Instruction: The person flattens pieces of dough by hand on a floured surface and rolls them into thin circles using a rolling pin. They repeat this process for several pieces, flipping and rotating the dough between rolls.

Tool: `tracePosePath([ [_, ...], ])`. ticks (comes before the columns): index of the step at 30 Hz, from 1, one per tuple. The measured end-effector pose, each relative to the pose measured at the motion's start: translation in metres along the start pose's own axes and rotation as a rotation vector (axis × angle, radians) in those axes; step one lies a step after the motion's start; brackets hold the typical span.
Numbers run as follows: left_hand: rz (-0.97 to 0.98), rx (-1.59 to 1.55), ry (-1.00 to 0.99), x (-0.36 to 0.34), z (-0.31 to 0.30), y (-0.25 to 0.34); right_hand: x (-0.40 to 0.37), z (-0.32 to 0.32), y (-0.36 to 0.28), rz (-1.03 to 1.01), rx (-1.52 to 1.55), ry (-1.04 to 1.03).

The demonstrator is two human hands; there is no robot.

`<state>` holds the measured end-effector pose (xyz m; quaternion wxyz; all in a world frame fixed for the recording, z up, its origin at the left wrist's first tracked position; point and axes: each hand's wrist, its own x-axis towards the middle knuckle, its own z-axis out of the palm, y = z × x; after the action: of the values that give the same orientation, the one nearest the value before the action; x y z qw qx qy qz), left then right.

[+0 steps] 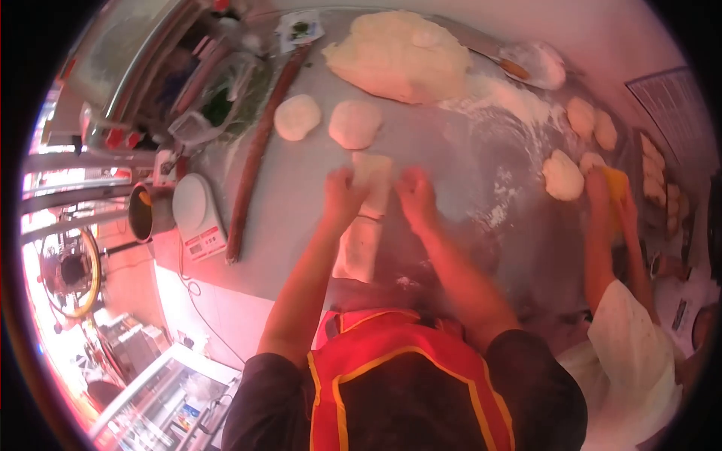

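A flat strip of pale dough point(374, 174) lies in front of me on the grey worktop, pointing away from my body. Below it, nearer my apron, is a second flat dough piece point(356, 252), with a dark line between the two. My left hand point(344, 197) is closed at the left edge of the far strip and seems to touch it. Just off the right edge, my right hand point(416, 197) is also closed, its fingers curled in. What either hand pinches, if anything, is hidden. Two round dough pieces, one left point(297, 117) and one right point(355, 125), sit beyond the strip.
A large dough mass point(402, 56) lies at the back beside scattered flour point(511, 101). A long brown rolling pin point(263, 150) and a white scale point(197, 214) are on the left. At right, a co-worker's hands point(608, 199) hold something yellow near more dough pieces point(562, 175).
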<state>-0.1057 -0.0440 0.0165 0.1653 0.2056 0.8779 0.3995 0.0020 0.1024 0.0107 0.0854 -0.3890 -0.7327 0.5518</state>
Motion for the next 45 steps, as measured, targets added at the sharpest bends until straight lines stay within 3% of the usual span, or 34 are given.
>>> tracePosePath([
  [1,0.143,0.016,0.123,-0.006,0.006,0.012,-0.006,0.004,0.004,0.071,0.104,-0.022],
  [4,-0.181,-0.034,-0.139,-0.022,-0.012,0.091,-0.013,0.007,0.003,0.245,0.463,-0.063],
  [6,0.157,0.024,-0.072,-0.032,0.012,0.095,-0.022,-0.009,-0.015,0.342,0.753,-0.031],
  [7,0.328,0.047,-0.037,-0.035,0.021,0.104,-0.031,-0.024,-0.016,0.161,0.469,0.065],
  [9,0.312,-0.118,-0.154,-0.040,0.040,0.136,-0.051,-0.069,-0.009,-0.190,-0.123,0.240],
  [11,0.136,-0.359,-0.341,-0.039,0.070,0.165,-0.055,-0.108,-0.003,0.026,0.528,0.447],
  [13,0.053,-0.395,-0.502,-0.034,0.112,0.176,-0.063,-0.150,-0.005,0.021,0.531,0.511],
  [14,0.011,-0.412,-0.584,-0.031,0.131,0.172,-0.060,-0.167,0.018,-0.029,0.163,0.509],
  [16,0.046,-0.234,-0.525,-0.030,0.169,0.140,-0.051,-0.191,0.071,-0.114,-0.575,0.465],
  [17,0.062,-0.144,-0.489,-0.029,0.179,0.129,-0.048,-0.196,0.071,-0.097,-0.571,0.372],
  [20,0.050,-0.374,-0.388,-0.035,0.158,0.102,-0.020,-0.198,0.096,-0.258,-0.585,0.385],
  [23,0.042,-0.261,-0.310,-0.026,0.127,0.090,-0.008,-0.163,0.106,-0.355,-0.704,0.492],
  [26,0.065,-0.129,-0.354,-0.022,0.093,0.094,-0.031,-0.106,0.071,-0.380,-0.538,0.368],
  [29,0.460,0.186,-0.152,-0.030,0.093,0.069,-0.045,-0.077,0.045,-0.367,-0.379,0.207],
  [32,0.618,0.207,-0.127,-0.040,0.107,0.047,-0.047,-0.075,0.035,-0.391,-0.454,0.101],
  [34,0.553,0.360,-0.219,-0.041,0.106,0.061,-0.040,-0.071,0.040,-0.435,-0.504,-0.001],
  [38,0.502,0.535,-0.268,-0.033,0.107,0.068,-0.041,-0.067,0.048,-0.402,-0.545,0.031],
  [42,0.474,0.444,-0.315,-0.030,0.097,0.074,-0.046,-0.087,0.016,-0.402,-0.692,-0.056],
  [44,0.403,0.253,-0.353,-0.026,0.085,0.068,-0.053,-0.090,0.010,-0.470,-0.716,-0.058],
  [45,0.454,0.333,-0.351,-0.034,0.085,0.059,-0.061,-0.080,0.026,-0.538,-0.672,-0.019],
])
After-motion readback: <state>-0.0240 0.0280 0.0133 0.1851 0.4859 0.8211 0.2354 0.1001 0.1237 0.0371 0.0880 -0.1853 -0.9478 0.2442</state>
